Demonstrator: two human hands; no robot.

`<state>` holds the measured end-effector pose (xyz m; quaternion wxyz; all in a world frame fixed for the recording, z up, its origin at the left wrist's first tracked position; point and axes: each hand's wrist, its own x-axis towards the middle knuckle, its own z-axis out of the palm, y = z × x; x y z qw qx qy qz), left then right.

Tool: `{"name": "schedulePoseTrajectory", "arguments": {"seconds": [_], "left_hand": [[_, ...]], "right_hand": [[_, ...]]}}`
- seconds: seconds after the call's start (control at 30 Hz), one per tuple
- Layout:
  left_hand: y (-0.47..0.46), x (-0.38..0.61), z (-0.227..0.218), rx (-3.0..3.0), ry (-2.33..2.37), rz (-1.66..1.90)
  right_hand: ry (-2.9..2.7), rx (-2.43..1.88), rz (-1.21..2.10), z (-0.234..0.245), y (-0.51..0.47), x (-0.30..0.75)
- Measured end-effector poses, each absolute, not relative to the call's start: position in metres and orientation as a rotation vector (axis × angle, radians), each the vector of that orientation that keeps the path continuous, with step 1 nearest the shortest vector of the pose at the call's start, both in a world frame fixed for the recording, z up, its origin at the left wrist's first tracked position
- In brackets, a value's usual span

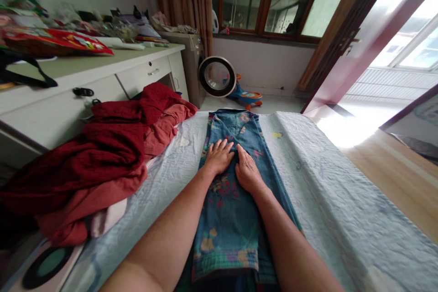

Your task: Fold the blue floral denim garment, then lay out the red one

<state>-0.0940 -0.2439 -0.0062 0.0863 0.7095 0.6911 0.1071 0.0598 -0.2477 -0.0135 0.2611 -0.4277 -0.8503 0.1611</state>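
A blue denim garment (236,219) with a flower print lies folded lengthwise down the middle of the pale quilted bed cover (328,200). My left hand (218,157) lies flat on its upper part, fingers stretched out and slightly spread. My right hand (247,171) rests palm down right beside it, fingers together and extended, the two hands touching side by side. Neither hand holds anything.
A heap of dark red and rust clothes (102,155) lies on the bed's left side against a white desk (102,77) cluttered with packets. A round fan (217,76) and a toy (248,96) stand on the floor beyond. Wooden floor (397,178) and an open door are at right.
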Motion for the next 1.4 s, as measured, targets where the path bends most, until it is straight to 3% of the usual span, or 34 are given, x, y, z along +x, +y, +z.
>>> {"name": "schedulePoseTrajectory", "arguments": {"seconds": [0.63,1.03,1.4], "left_hand": [[-0.245,-0.108,-0.004,1.895,2.401,0.369],[-0.250,-0.114,0.009,2.032,2.302,0.682],[-0.251,-0.114,0.002,2.015,2.273,0.619]], "right_hand": [[-2.430,-1.345,0.384,-0.005,-0.253,0.056],[-2.482,-1.363,0.391,0.002,-0.255,0.055],[-2.495,-1.394,0.411,0.005,-0.255,0.054]]}}
